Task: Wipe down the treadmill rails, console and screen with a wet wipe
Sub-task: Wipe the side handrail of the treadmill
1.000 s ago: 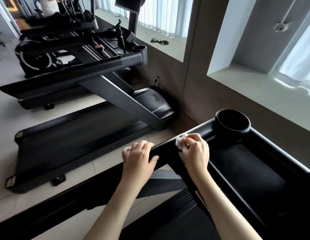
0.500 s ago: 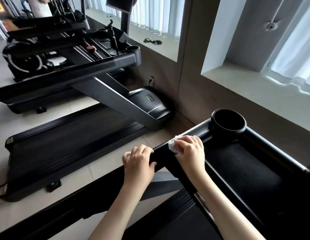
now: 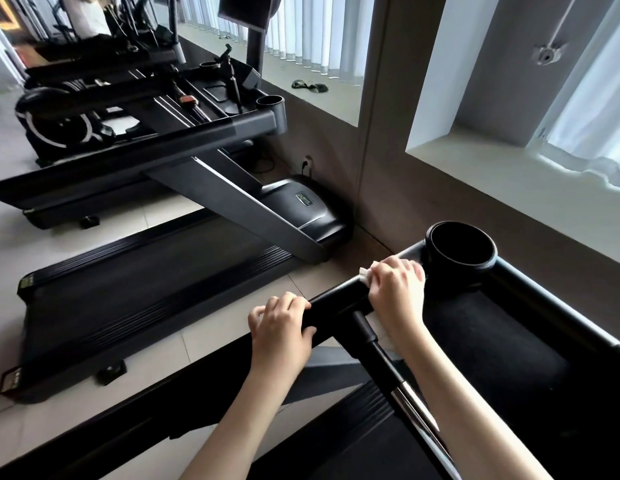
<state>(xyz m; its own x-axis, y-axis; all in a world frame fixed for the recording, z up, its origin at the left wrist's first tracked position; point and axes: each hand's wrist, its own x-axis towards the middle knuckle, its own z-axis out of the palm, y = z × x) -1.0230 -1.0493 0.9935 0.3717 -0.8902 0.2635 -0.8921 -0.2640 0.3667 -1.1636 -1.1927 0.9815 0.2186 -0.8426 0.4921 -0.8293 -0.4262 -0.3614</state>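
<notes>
Motor-cover logo (image 3: 305, 199) illegible; L hand (image 3: 280, 329) grips rail (image 3: 336, 304), R hand (image 3: 398, 294) grips wipe (image 3: 365, 274).

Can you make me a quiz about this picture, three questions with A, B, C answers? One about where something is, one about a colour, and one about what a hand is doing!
1. Where is the wet wipe?
A) on the floor
B) under the right hand on the rail
C) on the windowsill

2. What colour is the cup holder?
A) red
B) white
C) black

3. What is the left hand doing?
A) gripping the rail
B) waving in the air
C) holding a bottle

Answers:
1 B: a white corner of the wet wipe pokes out from under the right hand pressed on the rail.
2 C: it is as black as the rail it joins.
3 A: its fingers curl over the top of the rail, with the thumb on the near side.
</notes>
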